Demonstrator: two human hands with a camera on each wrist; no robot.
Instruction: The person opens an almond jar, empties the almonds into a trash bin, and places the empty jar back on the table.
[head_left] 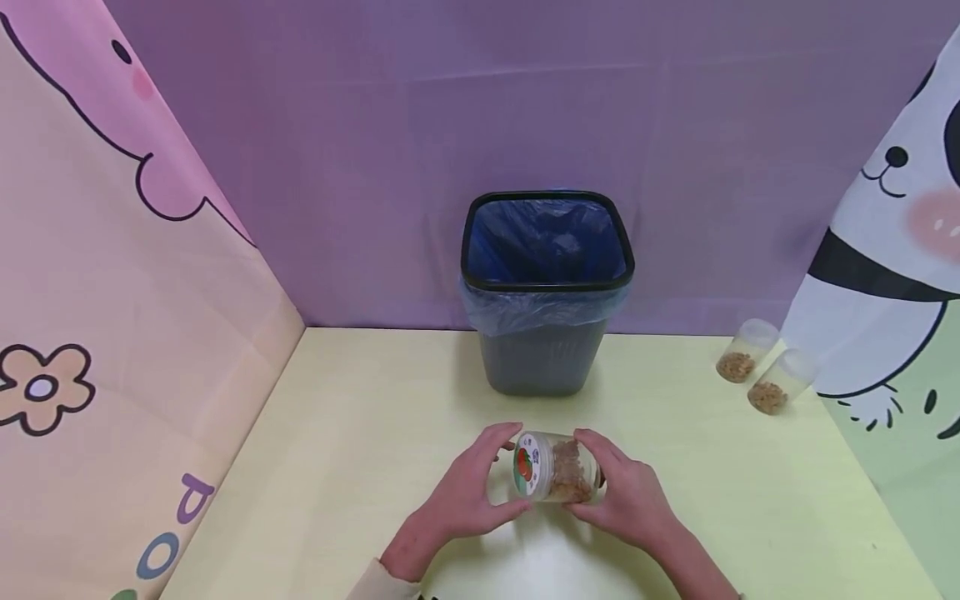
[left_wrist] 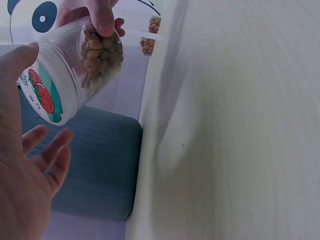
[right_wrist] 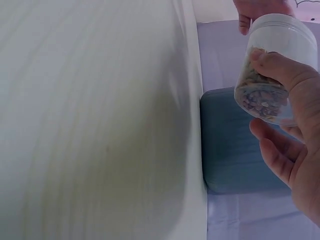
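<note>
A clear plastic jar (head_left: 567, 471) is held tilted on its side above the table. Brown, nut-like pieces (left_wrist: 101, 57) fill part of it. Its white lid (head_left: 527, 466) faces left and has a round label with a red and green picture. My right hand (head_left: 633, 497) grips the jar near its base, thumb on one side and fingers on the other. Around the lid end, my left hand (head_left: 471, 492) is spread wide. The left thumb is right at the lid's edge, while the other left fingers stand apart from it in the left wrist view.
A grey bin (head_left: 543, 358) with a black rim and blue liner stands behind the hands, against the purple backdrop. At the table's back right, two similar jars, one nearer (head_left: 782, 383) and one farther (head_left: 746, 352), lean with brown pieces inside. Printed cloth walls border both sides.
</note>
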